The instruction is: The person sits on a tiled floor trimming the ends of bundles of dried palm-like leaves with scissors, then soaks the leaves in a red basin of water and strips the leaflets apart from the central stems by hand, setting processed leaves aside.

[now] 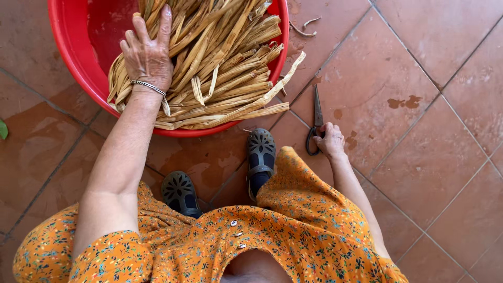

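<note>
- Fingers [140, 32] of the left hand [148, 52] lay spread flat, open, on a heap of dried tan leaf strips [220, 68], gripping none of them.
- Those strips filled a red plastic basin [70, 50] on the terracotta tile floor [419, 131], several ends hanging over its near rim.
- Right hand [331, 140] reached down to the floor, fingers curled around the black handles of a pair of scissors [316, 118], whose closed blades pointed away from the person.
- Scissors lay just right of the basin.
- Two dark shoes [260, 157] stood between basin and orange floral dress [293, 236].
</note>
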Demonstrator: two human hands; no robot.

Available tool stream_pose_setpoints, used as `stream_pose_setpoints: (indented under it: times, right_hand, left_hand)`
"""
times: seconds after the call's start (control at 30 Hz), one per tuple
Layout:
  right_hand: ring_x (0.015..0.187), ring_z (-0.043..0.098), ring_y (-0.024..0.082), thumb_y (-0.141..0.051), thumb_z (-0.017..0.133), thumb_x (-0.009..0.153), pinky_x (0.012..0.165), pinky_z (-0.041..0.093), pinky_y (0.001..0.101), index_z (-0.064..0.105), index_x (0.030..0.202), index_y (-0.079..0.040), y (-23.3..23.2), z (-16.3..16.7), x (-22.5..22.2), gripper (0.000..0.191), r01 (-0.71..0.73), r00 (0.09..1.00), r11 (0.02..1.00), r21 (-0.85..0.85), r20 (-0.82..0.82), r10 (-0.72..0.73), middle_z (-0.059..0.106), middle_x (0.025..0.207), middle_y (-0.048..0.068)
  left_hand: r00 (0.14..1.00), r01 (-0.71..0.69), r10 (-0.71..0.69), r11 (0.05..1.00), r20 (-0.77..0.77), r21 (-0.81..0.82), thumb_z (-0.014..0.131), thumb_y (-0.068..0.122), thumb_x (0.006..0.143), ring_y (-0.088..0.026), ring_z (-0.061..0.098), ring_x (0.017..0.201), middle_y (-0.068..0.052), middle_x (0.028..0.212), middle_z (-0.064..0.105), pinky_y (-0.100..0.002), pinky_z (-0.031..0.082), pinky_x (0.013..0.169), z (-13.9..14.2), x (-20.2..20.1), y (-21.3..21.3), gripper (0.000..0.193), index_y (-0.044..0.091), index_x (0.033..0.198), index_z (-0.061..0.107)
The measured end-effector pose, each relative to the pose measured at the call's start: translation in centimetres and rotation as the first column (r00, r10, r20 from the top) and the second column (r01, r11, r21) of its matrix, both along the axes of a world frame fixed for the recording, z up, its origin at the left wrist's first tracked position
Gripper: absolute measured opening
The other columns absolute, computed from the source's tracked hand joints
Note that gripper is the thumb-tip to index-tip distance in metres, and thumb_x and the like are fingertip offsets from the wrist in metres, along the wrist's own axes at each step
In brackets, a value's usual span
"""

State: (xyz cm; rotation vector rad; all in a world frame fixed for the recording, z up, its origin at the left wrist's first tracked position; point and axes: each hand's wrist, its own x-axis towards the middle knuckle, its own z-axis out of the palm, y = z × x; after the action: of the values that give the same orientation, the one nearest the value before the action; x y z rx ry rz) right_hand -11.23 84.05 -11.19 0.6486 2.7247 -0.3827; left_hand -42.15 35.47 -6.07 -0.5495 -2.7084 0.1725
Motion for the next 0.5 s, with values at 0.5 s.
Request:
stream_pose_setpoints:
  times: [0.5]
  right_hand:
    - [0.058, 0.049, 0.005, -0.02, 0.086, 0.086, 0.047, 0.038, 0.0202, 0.047, 0.147, -0.007, 1.0, 7.6, -6.5, 0.073, 0.097, 0.732, 0.162, -0.982, -0.04, -0.68, 0.06, 0.089, 0.002]
  left_hand:
    - [0.994, 0.069, -0.076, 0.993, -0.078, -0.091, 0.064, -0.003, 0.095, -0.024, 0.056, 0.09, -0.02, 0.138, 0.049, -0.039, 0.05, 0.07, 4.4, 1.3, 2.5, 0.09, 0.034, 0.171, 0.033]
